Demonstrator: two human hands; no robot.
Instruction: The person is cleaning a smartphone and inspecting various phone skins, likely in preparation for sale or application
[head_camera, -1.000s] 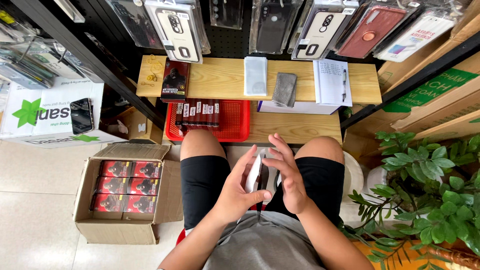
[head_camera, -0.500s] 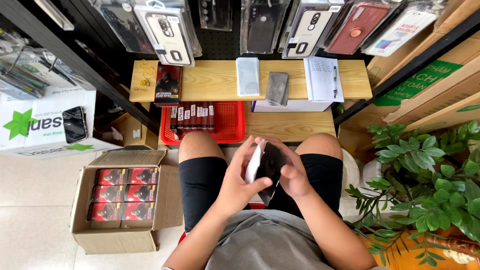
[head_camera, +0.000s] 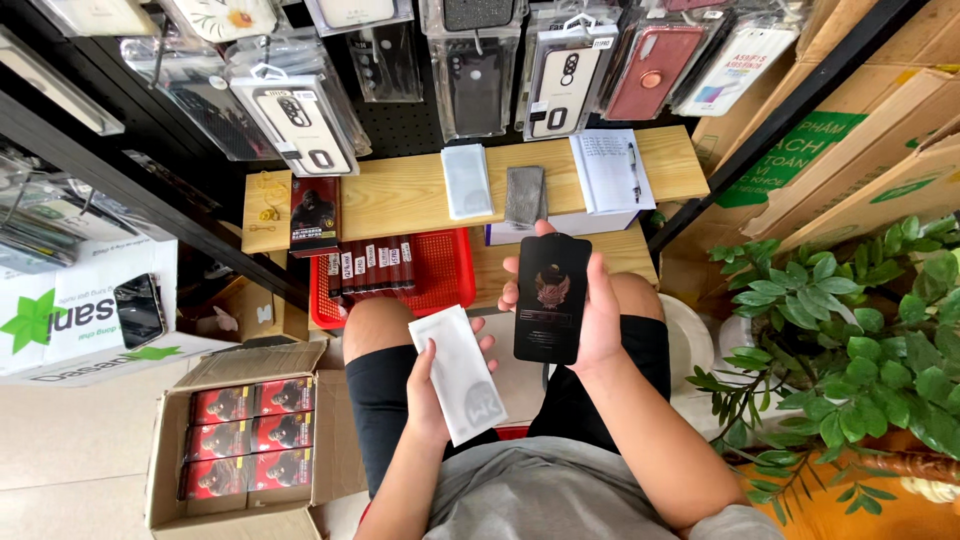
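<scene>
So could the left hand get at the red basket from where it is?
Probably yes: the red basket sits just beyond the left knee with nothing between, though the left hand already holds a white sleeve.

The person wears a plain grey short-sleeved T-shirt, its sleeve ending above the elbow, and black knee-length shorts that fit closely around the thighs. Both forearms are bare, and the left hand (head_camera: 432, 385) and right hand (head_camera: 597, 320) carry no gloves, rings or watch.
</scene>
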